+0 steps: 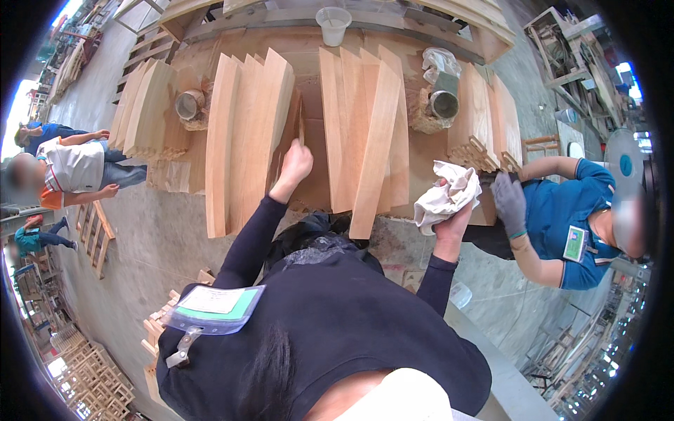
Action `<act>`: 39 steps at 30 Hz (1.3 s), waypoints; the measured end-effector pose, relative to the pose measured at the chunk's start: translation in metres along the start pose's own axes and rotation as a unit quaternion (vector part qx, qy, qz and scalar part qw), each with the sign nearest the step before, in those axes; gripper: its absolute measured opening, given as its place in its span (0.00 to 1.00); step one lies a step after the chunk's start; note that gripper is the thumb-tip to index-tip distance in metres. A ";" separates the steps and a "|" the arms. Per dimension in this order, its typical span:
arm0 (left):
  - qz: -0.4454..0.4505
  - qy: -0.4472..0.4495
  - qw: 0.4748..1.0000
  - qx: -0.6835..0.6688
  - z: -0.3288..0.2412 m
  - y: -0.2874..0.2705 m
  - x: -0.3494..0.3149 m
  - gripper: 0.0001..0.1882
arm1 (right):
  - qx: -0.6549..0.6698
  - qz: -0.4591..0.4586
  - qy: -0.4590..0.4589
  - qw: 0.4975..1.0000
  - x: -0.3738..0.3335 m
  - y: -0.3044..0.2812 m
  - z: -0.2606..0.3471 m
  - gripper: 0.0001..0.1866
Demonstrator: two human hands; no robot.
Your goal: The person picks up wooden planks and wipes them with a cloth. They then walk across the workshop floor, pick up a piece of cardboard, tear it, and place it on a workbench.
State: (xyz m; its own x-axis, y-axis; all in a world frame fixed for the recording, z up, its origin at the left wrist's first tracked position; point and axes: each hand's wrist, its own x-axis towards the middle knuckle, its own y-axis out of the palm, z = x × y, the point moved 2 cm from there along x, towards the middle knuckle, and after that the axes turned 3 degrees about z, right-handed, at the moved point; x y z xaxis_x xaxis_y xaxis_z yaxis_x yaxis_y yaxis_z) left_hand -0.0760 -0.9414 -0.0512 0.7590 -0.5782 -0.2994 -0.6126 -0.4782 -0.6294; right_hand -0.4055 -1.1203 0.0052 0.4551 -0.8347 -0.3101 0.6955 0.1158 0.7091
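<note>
My left hand (296, 163) is closed at the right side of the left stack of pale wooden boards (242, 140). A thin, light wooden edge rises just above its fingers; whether I grip it or something else is unclear. My right hand (453, 223) is closed around a crumpled white cloth (449, 193), held near the front right of the worktable (309, 105). Between the hands lies another row of boards (344, 126), and one slanted board (377, 151) rests across it, its near end reaching past the table's front edge.
Two cylindrical containers (189, 105) (443, 104) stand on the table beside more board stacks (151, 109) (481, 119). A white plastic cup (333, 27) is at the back. On the right, close by, is a co-worker with a grey glove (509, 203). Other people (77, 165) stand at left.
</note>
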 end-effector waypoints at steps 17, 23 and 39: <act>-0.255 0.170 0.946 -0.103 -0.130 -0.017 0.227 0.12 | -0.017 -0.069 0.078 0.994 -0.027 0.044 -0.019 0.31; -0.213 0.321 0.871 0.305 -0.157 -0.013 0.388 0.12 | -0.080 -0.143 0.018 0.986 -0.043 0.008 -0.015 0.28; -0.080 0.380 0.780 0.491 -0.183 -0.064 0.422 0.08 | -0.105 -0.140 0.023 0.984 -0.021 0.056 -0.010 0.28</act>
State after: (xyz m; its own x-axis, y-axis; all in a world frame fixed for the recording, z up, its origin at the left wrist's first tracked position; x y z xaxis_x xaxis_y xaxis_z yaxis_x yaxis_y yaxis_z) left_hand 0.2427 -1.2755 -0.0063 0.2307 -0.9661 0.1161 0.2240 -0.0634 -0.9725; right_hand -0.3707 -1.0906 0.0447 0.2514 -0.8249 -0.5064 0.8945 -0.0019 0.4471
